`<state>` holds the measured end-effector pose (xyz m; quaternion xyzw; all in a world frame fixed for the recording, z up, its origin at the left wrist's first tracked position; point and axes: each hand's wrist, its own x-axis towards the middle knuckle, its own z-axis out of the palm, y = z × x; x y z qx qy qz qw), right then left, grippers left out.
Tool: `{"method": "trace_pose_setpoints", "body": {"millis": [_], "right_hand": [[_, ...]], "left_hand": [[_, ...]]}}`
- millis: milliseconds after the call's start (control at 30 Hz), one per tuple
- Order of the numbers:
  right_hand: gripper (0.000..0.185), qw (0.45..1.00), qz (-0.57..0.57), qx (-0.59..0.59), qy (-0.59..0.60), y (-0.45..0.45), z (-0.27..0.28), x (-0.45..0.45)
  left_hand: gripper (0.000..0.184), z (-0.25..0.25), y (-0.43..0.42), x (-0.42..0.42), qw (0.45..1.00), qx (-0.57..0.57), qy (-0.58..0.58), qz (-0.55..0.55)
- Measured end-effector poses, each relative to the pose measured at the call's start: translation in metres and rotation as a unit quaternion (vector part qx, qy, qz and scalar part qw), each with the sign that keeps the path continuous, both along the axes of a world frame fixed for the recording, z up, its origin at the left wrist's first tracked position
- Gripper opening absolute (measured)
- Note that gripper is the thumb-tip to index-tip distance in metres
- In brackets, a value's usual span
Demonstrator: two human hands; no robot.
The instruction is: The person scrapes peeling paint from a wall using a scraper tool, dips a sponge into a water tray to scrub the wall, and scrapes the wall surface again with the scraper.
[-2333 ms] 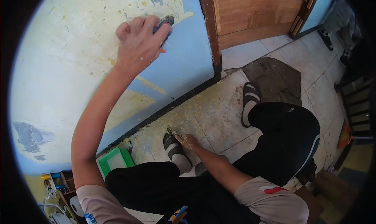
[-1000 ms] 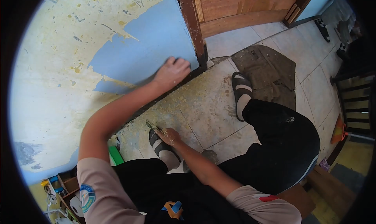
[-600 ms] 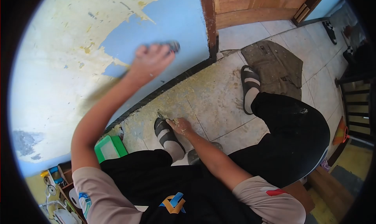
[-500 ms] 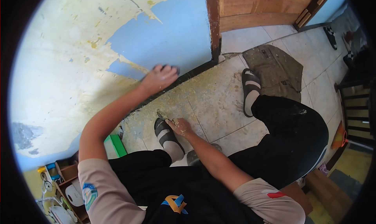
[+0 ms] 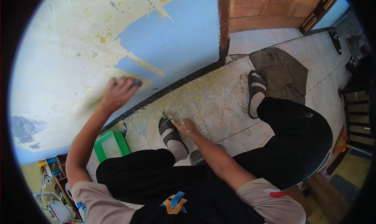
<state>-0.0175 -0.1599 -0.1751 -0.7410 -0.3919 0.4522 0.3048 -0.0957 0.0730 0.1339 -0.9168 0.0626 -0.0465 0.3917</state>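
My left hand (image 5: 119, 94) is closed around a small dark scraping tool (image 5: 137, 83), its exact kind unclear, held against the peeling wall (image 5: 86, 71). Around it, cream paint gives way to a bare blue patch (image 5: 180, 32). Low down, my right hand (image 5: 186, 126) is closed beside the toe of my left sandal (image 5: 169, 130). Something small and greyish, caked with flakes, shows past its fingertips; I cannot make out what it is. Paint crumbs stick to the right hand.
Paint flakes cover the floor tiles (image 5: 219, 90) along the wall. A green-rimmed tray (image 5: 126, 142) stands by my left knee. A dirty brown cloth (image 5: 280, 73) lies near my right sandal (image 5: 256, 91). Beyond are a wooden door (image 5: 270, 8) and a dark slatted rack (image 5: 356, 110).
My left hand has moved left along the wall with the dark tool. More of the green-rimmed tray shows. My right hand stays by the sandal, and the view has shifted slightly.
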Motion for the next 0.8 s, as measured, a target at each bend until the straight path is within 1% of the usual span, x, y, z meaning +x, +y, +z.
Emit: {"method": "trace_pose_setpoints", "body": {"millis": [67,100,133,167,233,267,333,400,500,567,600,667,700,767,800], "right_hand": [[0.067,1.0,0.004,-0.005,0.0,0.0,-0.003,0.002],[0.066,1.0,0.003,-0.008,-0.003,-0.001,-0.003,0.003],[0.066,1.0,0.012,-0.009,-0.003,-0.002,-0.005,0.001],[0.065,1.0,0.013,-0.001,-0.013,-0.003,-0.006,0.001],[0.063,0.999,0.006,0.018,-0.031,0.001,-0.005,-0.001],[0.063,0.999,0.006,0.019,-0.029,0.002,-0.003,-0.003],[0.062,0.999,0.024,0.017,-0.022,0.004,0.009,-0.003],[0.062,0.999,0.026,0.017,-0.019,0.005,0.012,-0.007],[0.062,0.999,0.031,0.004,-0.019,0.006,0.014,-0.011],[0.062,0.999,0.038,-0.007,-0.025,0.005,0.016,-0.014],[0.062,0.998,0.046,0.003,-0.035,0.004,0.016,-0.015],[0.062,0.997,0.055,0.017,-0.052,0.0,0.016,-0.017],[0.061,0.997,0.056,0.026,-0.056,-0.001,0.016,-0.017],[0.061,0.995,0.054,0.043,-0.068,0.002,0.021,-0.011],[0.06,0.996,0.046,0.044,-0.065,0.001,0.025,-0.007]], "left_hand": [[0.018,0.042,-0.011,0.016,0.992,0.038,-0.115,0.03],[0.024,0.054,-0.009,0.017,0.987,0.017,-0.147,0.065],[0.03,0.069,-0.016,0.022,0.978,-0.029,-0.183,0.094],[0.03,0.07,-0.019,0.026,0.977,-0.029,-0.183,0.101],[0.022,0.07,-0.02,0.035,0.959,-0.019,-0.268,0.09],[0.019,0.055,-0.016,0.037,0.961,-0.036,-0.268,0.06],[0.018,0.013,-0.003,0.034,0.98,0.02,-0.197,-0.017],[0.017,-0.031,-0.005,0.034,0.989,-0.002,-0.141,-0.034],[0.015,-0.093,-0.007,0.04,0.992,-0.014,-0.124,-0.026],[0.022,-0.118,-0.009,0.047,0.993,-0.031,-0.107,-0.044],[0.022,-0.133,-0.006,0.044,0.992,-0.027,-0.114,-0.043],[0.024,-0.165,-0.005,0.038,0.996,-0.068,-0.046,-0.028],[0.024,-0.176,-0.001,0.031,0.996,-0.062,-0.053,-0.028],[0.025,-0.193,0.011,0.006,0.994,-0.064,-0.044,-0.081],[0.025,-0.201,0.015,-0.009,0.994,-0.079,-0.046,-0.062]]}}
